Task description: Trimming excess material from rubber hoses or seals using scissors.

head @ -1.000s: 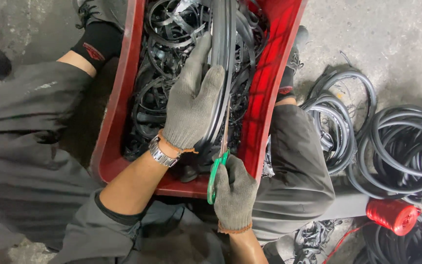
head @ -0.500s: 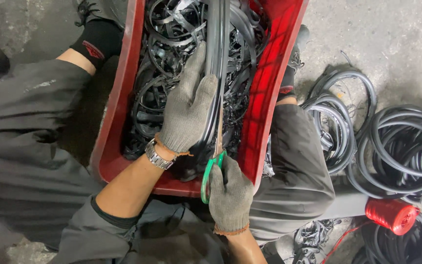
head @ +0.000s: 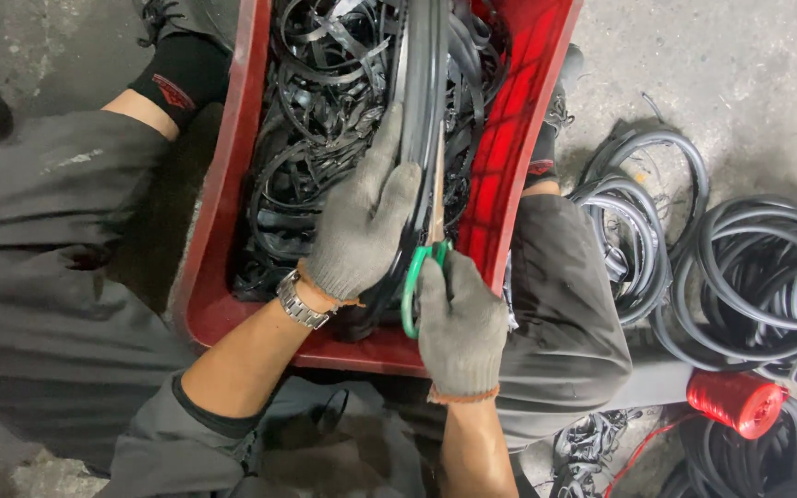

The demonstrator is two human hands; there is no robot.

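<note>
Black rubber strips (head: 343,111) are being heaped in a red crate (head: 232,184) held between the knees. Over its near edge, a long black band (head: 426,83) is being clasped by the gloved left hand (head: 362,226), while green-handled scissors (head: 417,277) are being gripped by the gloved right hand (head: 458,323), blades seemingly against the band.

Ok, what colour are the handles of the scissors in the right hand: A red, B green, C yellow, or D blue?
B: the right hand grips scissors whose loop handles show green, just over the near rim of the red crate, beside the black rubber strip that the left hand holds.
</note>
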